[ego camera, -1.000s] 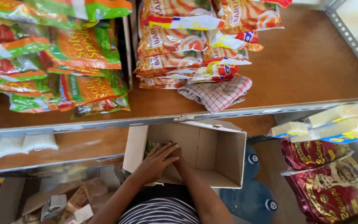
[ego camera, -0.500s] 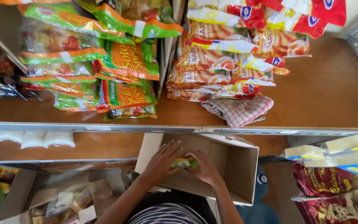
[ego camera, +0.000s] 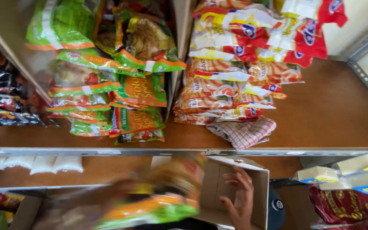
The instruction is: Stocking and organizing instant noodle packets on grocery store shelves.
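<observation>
My left hand (ego camera: 122, 189) is blurred with motion at the lower left and grips a bundle of green and orange noodle packets (ego camera: 167, 200), held above the open cardboard box (ego camera: 258, 187). My right hand (ego camera: 239, 196) rests with fingers spread against the box's inner wall and holds nothing. The box stands below the shelf edge, its flaps up. On the wooden shelf (ego camera: 320, 115) above lies a stack of matching green noodle packets (ego camera: 137, 102).
Orange, yellow and red snack packets (ego camera: 231, 89) are piled right of a divider, with a red checked cloth (ego camera: 243, 132) in front. A metal shelf edge (ego camera: 86, 151) crosses the view. White bags (ego camera: 43, 164), red bags (ego camera: 341, 204) and a blue-capped bottle (ego camera: 276, 204) sit lower down.
Both hands were inside the box around the packets. My left hand has now lifted the bundle up and out to the left, while my right hand stays at the box wall.
</observation>
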